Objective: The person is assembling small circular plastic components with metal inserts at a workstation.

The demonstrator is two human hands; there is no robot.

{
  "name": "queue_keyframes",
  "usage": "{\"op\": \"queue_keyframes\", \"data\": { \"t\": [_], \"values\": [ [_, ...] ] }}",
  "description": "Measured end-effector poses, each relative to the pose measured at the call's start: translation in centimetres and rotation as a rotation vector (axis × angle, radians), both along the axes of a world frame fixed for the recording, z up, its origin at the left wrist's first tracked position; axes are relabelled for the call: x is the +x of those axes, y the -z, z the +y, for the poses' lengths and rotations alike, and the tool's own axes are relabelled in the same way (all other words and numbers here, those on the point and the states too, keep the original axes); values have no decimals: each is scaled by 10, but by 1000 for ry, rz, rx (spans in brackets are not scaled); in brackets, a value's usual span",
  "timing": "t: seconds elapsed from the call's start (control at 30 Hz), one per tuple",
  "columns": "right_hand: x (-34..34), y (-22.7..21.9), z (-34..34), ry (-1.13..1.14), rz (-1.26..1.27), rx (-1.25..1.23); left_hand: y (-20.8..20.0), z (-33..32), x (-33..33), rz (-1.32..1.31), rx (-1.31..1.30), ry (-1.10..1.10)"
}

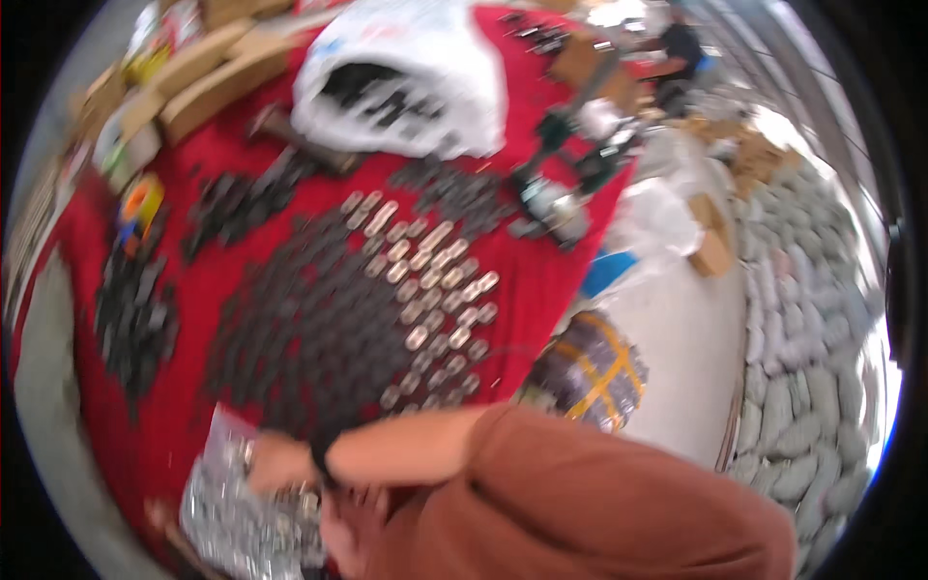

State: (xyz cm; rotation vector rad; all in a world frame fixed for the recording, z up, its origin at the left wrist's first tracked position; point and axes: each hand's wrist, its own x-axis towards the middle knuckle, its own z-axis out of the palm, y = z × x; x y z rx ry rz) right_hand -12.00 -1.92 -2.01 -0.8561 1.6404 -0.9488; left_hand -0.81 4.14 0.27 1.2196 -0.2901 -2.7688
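Observation:
My right hand (278, 464), with a dark band at the wrist, reaches across to the lower left into a clear plastic bag (227, 517) full of small shiny pieces. Its fingers are blurred and partly hidden by the bag. Skin shows below my right forearm, and a blurred skin-toned shape lies at the bag's left edge; whether either is my left hand I cannot make out. Beyond the bag, many dark flat pieces (309, 329) lie in rows on a red cloth (522, 319). Pale metallic oblong pieces (425, 256) sit at their right side.
A white sack (464, 87) with dark pieces in its mouth lies at the far side. Loose dark pieces (135, 324) and an orange-yellow tape roll (142, 203) are at left. A machine-like tool (556, 203) and a taped bundle (604, 367) stand right. Another person (680, 56) is far right.

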Motion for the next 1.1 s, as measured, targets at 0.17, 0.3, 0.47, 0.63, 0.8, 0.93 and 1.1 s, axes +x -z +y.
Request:
{"op": "queue_keyframes", "data": {
  "t": [0.17, 0.3, 0.47, 0.63, 0.8, 0.93, 1.1],
  "values": [
    [-22, -45, 74, 44, 242, -281, 2, -2, -12, 359, 333, -231],
    [-5, -39, 107, -74, 540, -466, -7, 5, -22, 115, -578, -33],
    [-17, -55, 127, -79, 668, -664, 17, -3, -12, 366, -22, -175],
    [-53, -68, 161, 234, 351, -470, 2, -2, -33, 67, 283, -60],
    [-112, -48, 212, 779, -630, 9, 10, 14, -34, 173, 327, 92],
    [-129, -35, 222, 836, -703, -41, 10, 16, -39, 143, 331, 117],
    [-138, -4, 207, 479, 744, -197, 12, 20, -45, 140, 332, 124]
  ]
}}
